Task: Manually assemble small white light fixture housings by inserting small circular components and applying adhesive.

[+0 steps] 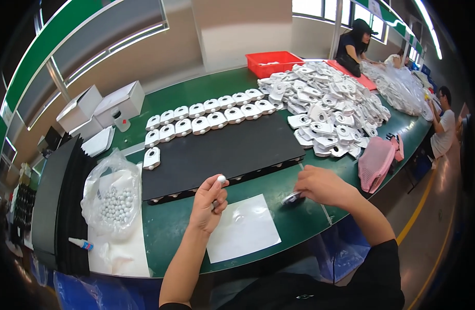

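Observation:
My left hand [208,202] is closed, pinching a small white ball [221,179] between thumb and forefinger. Something small and pale shows under its curled fingers, too little of it to name. Below and beside it, a white sheet of paper [243,227] lies on the green table. My right hand [323,186] grips a dark, shiny, blurred object [291,198] low over the table, right of the sheet. Beyond both hands is a black board [222,150]. White plastic housings [200,125] with oval openings stand on it in two rows, with a single one [151,158] in front at the left.
A large heap of white housings [330,103] covers the back right, beside a red bin [273,63] and a pink mesh bag [376,163]. At left are a clear bag of white balls [116,204], a glue bottle [81,243], stacked black boards [54,206] and white boxes [118,102]. Other people sit farther right.

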`<state>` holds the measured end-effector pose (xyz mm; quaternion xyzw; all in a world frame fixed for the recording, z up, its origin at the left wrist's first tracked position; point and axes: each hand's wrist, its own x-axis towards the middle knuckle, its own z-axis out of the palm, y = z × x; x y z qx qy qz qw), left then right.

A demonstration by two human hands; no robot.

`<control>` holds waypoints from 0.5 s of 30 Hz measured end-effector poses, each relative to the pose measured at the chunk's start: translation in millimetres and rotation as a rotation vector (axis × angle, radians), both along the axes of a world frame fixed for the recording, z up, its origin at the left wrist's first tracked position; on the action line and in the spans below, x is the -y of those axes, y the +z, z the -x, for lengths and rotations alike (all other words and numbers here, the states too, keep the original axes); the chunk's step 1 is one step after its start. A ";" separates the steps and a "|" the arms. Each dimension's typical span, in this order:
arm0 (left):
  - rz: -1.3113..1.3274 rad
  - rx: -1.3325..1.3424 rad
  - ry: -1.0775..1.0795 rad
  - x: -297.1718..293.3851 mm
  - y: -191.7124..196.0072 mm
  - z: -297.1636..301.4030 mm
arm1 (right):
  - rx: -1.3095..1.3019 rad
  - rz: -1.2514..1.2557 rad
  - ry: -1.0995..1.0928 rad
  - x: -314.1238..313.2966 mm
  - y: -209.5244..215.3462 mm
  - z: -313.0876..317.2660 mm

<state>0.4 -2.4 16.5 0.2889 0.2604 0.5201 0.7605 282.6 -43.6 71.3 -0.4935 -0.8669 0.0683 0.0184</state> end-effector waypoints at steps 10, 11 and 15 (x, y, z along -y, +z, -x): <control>0.024 0.030 0.006 -4.6 -1.5 0.9 | -1.158 0.451 -0.161 9.3 -71.2 83.6; 0.020 0.022 0.015 -4.6 -0.5 1.0 | -1.169 0.447 -0.160 9.9 -74.0 88.4; 0.000 0.031 0.024 -5.3 -1.4 2.3 | -1.144 0.396 -0.175 11.6 -80.9 98.4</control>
